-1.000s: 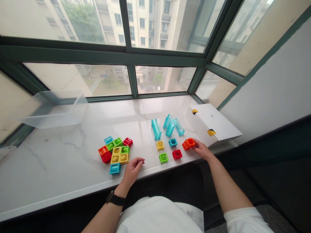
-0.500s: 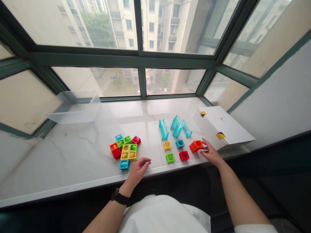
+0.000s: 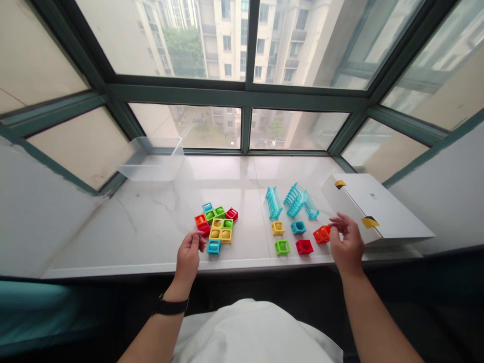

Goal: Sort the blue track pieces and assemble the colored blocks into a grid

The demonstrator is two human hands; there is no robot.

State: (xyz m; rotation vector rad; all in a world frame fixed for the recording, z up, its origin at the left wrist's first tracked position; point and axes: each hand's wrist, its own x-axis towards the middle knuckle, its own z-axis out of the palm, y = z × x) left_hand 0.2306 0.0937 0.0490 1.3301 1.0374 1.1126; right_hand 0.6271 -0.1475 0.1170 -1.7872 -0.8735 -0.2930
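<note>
My left hand (image 3: 190, 250) is at the left of a cluster of coloured plastic blocks, its fingers drawn together and nothing visible in them. Nearest to it are a blue block (image 3: 214, 246) and a red block (image 3: 204, 230); yellow blocks (image 3: 221, 230) form the cluster's middle. On the right, my right hand (image 3: 347, 243) hovers with fingers apart beside an orange block (image 3: 321, 234), whose right edge it partly covers. Left of that lie a red block (image 3: 304, 246), a green block (image 3: 282, 247), a yellow block (image 3: 278, 228) and a blue block (image 3: 298, 227).
Clear blue track pieces (image 3: 296, 200) lie behind the separate blocks. A white box (image 3: 381, 206) with yellow-black tabs stands at the right. A transparent bin (image 3: 151, 166) sits at the back left by the window. The white sill's front edge (image 3: 242, 264) runs before me.
The view has swung left. My left hand has moved from the cluster's front right to its left side. My right hand has drawn up from the orange block, its fingers now raised.
</note>
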